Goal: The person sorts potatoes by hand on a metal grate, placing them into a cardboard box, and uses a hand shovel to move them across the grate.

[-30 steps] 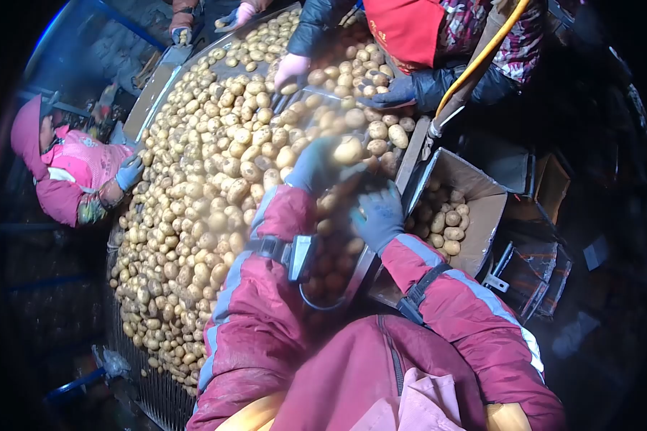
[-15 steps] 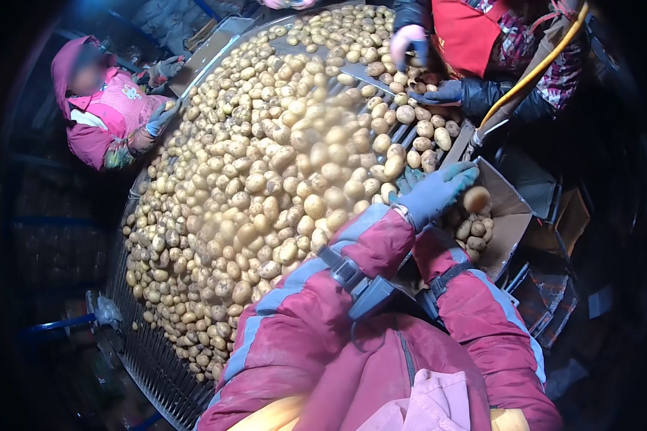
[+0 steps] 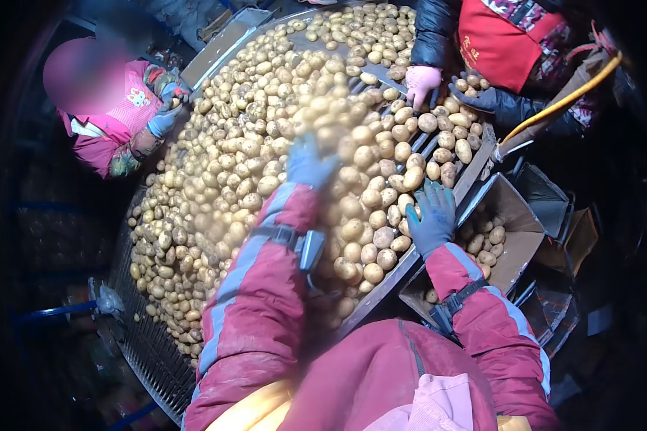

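Note:
A broad heap of potatoes (image 3: 251, 136) covers the slatted table (image 3: 147, 359). My left hand (image 3: 309, 162), in a blue-grey glove, lies on the potatoes near the middle of the heap, fingers apart. At the table's right edge, my right hand (image 3: 434, 215) rests with gloved fingers spread beside several potatoes, above the open box (image 3: 517, 208). More potatoes (image 3: 487, 244) lie inside that box. Neither hand is wrapped round a potato.
A person in pink (image 3: 118, 115) stands at the far left, gloved hands at the table edge. Another person in a red apron (image 3: 507, 43) reaches over potatoes at the upper right. A yellow hose (image 3: 553, 93) and more boxes (image 3: 543, 194) are at the right.
My left hand has moved left from above the box onto the heap. My right hand now shows at the table edge. The co-worker's pink glove has moved lower, onto the potatoes.

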### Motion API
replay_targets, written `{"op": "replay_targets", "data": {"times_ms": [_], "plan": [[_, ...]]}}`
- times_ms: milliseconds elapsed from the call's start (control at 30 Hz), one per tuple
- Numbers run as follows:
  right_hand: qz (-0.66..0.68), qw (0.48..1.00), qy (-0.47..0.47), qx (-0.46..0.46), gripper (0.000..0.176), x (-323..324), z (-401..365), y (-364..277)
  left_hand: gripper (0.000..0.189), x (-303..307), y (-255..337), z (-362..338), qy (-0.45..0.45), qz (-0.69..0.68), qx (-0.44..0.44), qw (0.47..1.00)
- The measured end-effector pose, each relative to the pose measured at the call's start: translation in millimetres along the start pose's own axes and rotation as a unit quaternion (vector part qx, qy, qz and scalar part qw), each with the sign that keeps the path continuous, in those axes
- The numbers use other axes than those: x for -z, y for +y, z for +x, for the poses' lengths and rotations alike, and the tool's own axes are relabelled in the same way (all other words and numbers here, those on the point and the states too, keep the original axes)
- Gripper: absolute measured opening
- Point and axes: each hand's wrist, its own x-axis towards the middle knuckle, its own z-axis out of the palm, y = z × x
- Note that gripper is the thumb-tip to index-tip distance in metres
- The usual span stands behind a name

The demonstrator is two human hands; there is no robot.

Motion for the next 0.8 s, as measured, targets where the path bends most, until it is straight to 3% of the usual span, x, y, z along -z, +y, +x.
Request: {"op": "replay_targets", "data": {"times_ms": [100, 133, 200, 233, 267, 367, 433, 500, 633, 700, 733, 767, 800], "plan": [[0.014, 0.999, -0.038, -0.020, 0.040, -1, -2, 1, 0.098, 5, 45, 14, 0.010, -0.086, -0.003, 0.996], [-0.005, 1.000, 0.008, 0.005, 0.039, -5, -1, 2, 0.097, -7, 55, 17, 0.007, -0.163, -0.037, 0.986], [-0.007, 1.000, 0.002, 0.010, 0.038, -3, 1, 3, 0.095, -36, 79, 22, 0.006, -0.203, -0.095, 0.975], [-0.005, 1.000, -0.003, 0.012, 0.038, -2, 0, 2, 0.094, -48, 91, 21, 0.005, -0.164, -0.115, 0.980], [-0.008, 1.000, 0.000, 0.012, 0.037, -4, -1, 2, 0.094, -55, 97, 11, -0.050, -0.243, -0.129, 0.960], [-0.015, 0.999, -0.039, -0.020, 0.040, -6, -4, 1, 0.083, -55, 81, -37, 0.064, -0.091, -0.210, 0.971], [-0.011, 0.999, -0.037, -0.017, 0.041, -6, -6, 1, 0.075, -25, 47, -73, 0.105, -0.153, -0.211, 0.960], [-0.008, 0.999, -0.038, -0.014, 0.042, -5, -8, 3, 0.073, 28, 14, -121, 0.167, -0.099, -0.187, 0.963], [-0.010, 0.999, -0.041, -0.014, 0.043, -4, -8, 2, 0.092, 54, -118, -216, 0.206, 0.098, -0.025, 0.973], [-0.019, 0.999, -0.027, -0.011, 0.042, -7, -11, 2, 0.102, 62, -146, -259, 0.156, 0.111, 0.074, 0.979], [-0.017, 0.999, -0.039, -0.019, 0.042, -5, -12, 1, 0.109, 89, -117, -262, 0.008, 0.130, 0.147, 0.981], [-0.014, 0.998, -0.052, -0.023, 0.042, -1, -10, 0, 0.118, 67, -120, -267, 0.033, 0.196, 0.117, 0.973], [-0.011, 0.998, -0.062, -0.026, 0.042, 0, -7, -2, 0.124, 47, -123, -261, 0.012, 0.173, 0.123, 0.977]]}}
